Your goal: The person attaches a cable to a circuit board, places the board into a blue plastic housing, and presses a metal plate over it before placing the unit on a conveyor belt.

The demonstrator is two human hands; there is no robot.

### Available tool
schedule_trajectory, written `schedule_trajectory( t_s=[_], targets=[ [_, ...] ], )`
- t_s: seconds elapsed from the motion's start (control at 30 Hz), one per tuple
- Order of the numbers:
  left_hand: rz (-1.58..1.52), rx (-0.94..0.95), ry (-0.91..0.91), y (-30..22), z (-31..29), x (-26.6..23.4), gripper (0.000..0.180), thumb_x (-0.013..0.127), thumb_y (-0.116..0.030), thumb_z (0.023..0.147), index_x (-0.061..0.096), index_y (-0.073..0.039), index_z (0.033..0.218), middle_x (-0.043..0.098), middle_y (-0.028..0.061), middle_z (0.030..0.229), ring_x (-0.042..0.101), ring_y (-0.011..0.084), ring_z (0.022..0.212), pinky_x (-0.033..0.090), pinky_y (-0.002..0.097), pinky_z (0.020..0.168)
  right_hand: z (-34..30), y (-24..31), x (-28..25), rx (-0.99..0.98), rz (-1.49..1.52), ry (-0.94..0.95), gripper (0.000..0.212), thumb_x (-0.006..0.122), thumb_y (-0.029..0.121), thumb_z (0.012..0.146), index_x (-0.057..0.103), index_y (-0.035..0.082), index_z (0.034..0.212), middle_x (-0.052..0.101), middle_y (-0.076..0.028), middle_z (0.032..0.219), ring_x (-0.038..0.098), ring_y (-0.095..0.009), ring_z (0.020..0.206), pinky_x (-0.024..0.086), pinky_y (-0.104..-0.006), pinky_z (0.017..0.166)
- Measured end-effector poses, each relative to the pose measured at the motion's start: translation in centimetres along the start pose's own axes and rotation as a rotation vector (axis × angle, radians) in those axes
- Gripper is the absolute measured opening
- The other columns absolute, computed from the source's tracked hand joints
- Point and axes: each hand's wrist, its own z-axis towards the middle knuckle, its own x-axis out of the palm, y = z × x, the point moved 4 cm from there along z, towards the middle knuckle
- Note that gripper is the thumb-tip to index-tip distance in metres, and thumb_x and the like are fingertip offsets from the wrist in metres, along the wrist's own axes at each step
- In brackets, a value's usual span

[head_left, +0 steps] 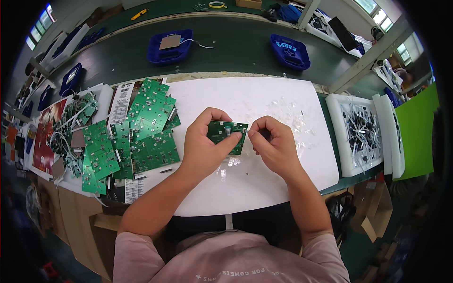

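Note:
A green circuit board (238, 147) is gripped by my left hand (204, 144), fingers behind it and thumb across its front. It is held up over the white work sheet (198, 200), tilted toward me. At the board's right edge, my right hand (275, 145) is closed in a pinch, thumb against forefinger. Whatever sits between those fingertips is too small to make out. Left of my hands lies a spread of overlapping green circuit boards (153, 111). Small clear plastic pieces (295, 118) are scattered on the sheet to the right, with a few more below the held board.
A white foam tray (334, 122) of black parts and wires stands at the right. Tangled cables and boards (71, 137) fill the far left. Beyond the sheet, blue plastic housings (158, 55) lie on a green bench, with a yellow cutter (139, 14) farther back.

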Motion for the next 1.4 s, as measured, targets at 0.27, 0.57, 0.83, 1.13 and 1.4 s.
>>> schedule_trajectory(
  t_s=[0.27,0.57,0.83,1.13,1.4],
  targets=[
    [-0.141,-0.12,-0.002,0.5,0.4,-0.3,0.03,0.079,0.0,0.086,0.058,-0.003,0.107,0.068,0.0037,0.093,0.067,0.0075,0.082,0.056,0.024,0.072,-0.2,1.9,-0.5,-0.556,-0.24,-0.124,0.012,0.074,-0.008,0.082,0.074,0.001,0.09,0.073,-0.009,0.089,0.071,-0.016,0.076,0.057,-0.0254,0.067],
    [-0.182,-0.174,0.038,0.5,0.3,0.0,0.028,0.079,-0.002,0.087,0.058,-0.005,0.105,0.068,0.0038,0.093,0.068,0.0078,0.081,0.057,0.0239,0.071,-0.4,1.7,-0.3,-0.619,-0.307,-0.159,0.016,0.077,-0.007,0.076,0.075,0.002,0.09,0.072,-0.009,0.087,0.072,-0.018,0.075,0.059,-0.0277,0.065],
    [-0.187,-0.188,0.045,0.6,0.3,0.0,0.029,0.08,-0.003,0.087,0.058,-0.005,0.105,0.068,0.0035,0.092,0.068,0.0079,0.081,0.057,0.0236,0.07,-0.5,1.7,-0.2,-0.663,-0.391,-0.189,0.017,0.078,-0.005,0.073,0.075,0.004,0.087,0.072,-0.008,0.085,0.072,-0.02,0.072,0.057,-0.0292,0.061],
    [-0.217,-0.198,0.051,0.6,0.2,0.1,0.031,0.082,-0.003,0.086,0.058,-0.005,0.105,0.068,0.0035,0.091,0.067,0.0076,0.08,0.056,0.0233,0.07,-0.5,1.7,-0.1,-0.659,-0.397,-0.176,0.017,0.079,-0.004,0.073,0.074,0.005,0.087,0.072,-0.007,0.085,0.072,-0.02,0.072,0.058,-0.0295,0.062],
    [-0.218,-0.222,0.04,0.9,0.2,-0.1,0.033,0.082,0.0,0.082,0.056,-0.006,0.1,0.067,0.0033,0.089,0.066,0.0074,0.078,0.056,0.0234,0.068,-0.5,1.8,0.1,-0.651,-0.335,-0.127,0.017,0.076,-0.007,0.075,0.074,0.002,0.089,0.072,-0.009,0.085,0.073,-0.02,0.074,0.059,-0.0283,0.064]
  ],
)
